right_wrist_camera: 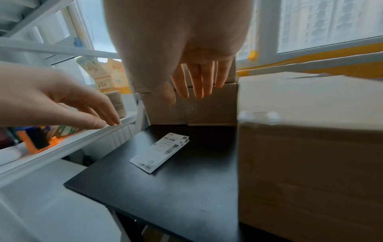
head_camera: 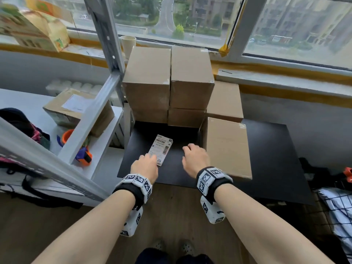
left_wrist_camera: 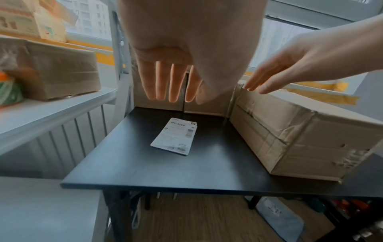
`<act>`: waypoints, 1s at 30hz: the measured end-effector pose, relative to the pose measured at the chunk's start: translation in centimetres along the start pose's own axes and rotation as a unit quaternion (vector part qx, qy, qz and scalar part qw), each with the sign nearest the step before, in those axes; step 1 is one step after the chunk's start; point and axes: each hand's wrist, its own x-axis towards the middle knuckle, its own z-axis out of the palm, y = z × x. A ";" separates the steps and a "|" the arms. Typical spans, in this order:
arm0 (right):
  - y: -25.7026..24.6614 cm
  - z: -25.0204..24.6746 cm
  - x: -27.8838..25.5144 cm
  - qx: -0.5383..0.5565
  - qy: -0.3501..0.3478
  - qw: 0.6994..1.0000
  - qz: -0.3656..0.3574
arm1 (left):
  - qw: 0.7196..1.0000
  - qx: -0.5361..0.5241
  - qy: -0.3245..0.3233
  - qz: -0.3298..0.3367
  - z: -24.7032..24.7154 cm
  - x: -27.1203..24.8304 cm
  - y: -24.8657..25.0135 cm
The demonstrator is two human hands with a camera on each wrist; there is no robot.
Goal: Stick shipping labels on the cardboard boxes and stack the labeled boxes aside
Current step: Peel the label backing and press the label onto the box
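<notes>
A small stack of white shipping labels (head_camera: 161, 151) (left_wrist_camera: 176, 136) (right_wrist_camera: 161, 152) lies flat on the black table (head_camera: 270, 149). An unlabeled cardboard box (head_camera: 226, 147) (left_wrist_camera: 290, 135) (right_wrist_camera: 311, 147) stands on the table just right of the labels. Several more plain boxes (head_camera: 148, 80) are stacked at the table's back against the window. My left hand (head_camera: 146, 161) (left_wrist_camera: 172, 81) hovers over the near end of the labels, fingers straight, holding nothing. My right hand (head_camera: 192, 153) (right_wrist_camera: 196, 81) hovers beside the near box's left side, fingers straight and empty.
A white metal shelf (head_camera: 106, 119) stands left of the table, carrying a labeled box (head_camera: 76, 109) and an orange tape dispenser (head_camera: 83, 155). Its rack post (head_camera: 106, 44) rises by the stacked boxes. A paper cup (head_camera: 128, 44) sits on the sill. Bags lie on the floor at right (head_camera: 335, 206).
</notes>
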 end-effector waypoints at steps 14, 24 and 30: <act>-5.5 9.7 6.6 0.056 -0.106 0.992 -0.049 | 0.997 -0.041 -0.058 0.011 7.0 4.5 -5.9; -5.5 13.2 7.7 0.088 -0.086 0.991 -0.048 | 0.990 -0.113 -0.071 0.041 8.5 6.6 -6.8; -5.6 12.9 7.1 0.087 -0.074 0.992 -0.047 | 0.972 -0.226 -0.060 -0.015 7.6 6.0 -6.3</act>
